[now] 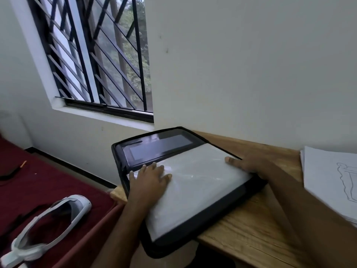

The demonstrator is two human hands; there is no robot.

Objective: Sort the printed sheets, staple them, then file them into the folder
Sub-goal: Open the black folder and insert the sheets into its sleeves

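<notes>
Black folder (185,236) lying open, white sheets (197,190) inside, both hands flat on them

A black folder (193,231) is showing milky white plastic sleeves (195,190) on the light wooden bench (251,235). Right of the folder, white sheets (328,176) are carrying grey line drawings; left, a maroon bed (58,182).
</notes>
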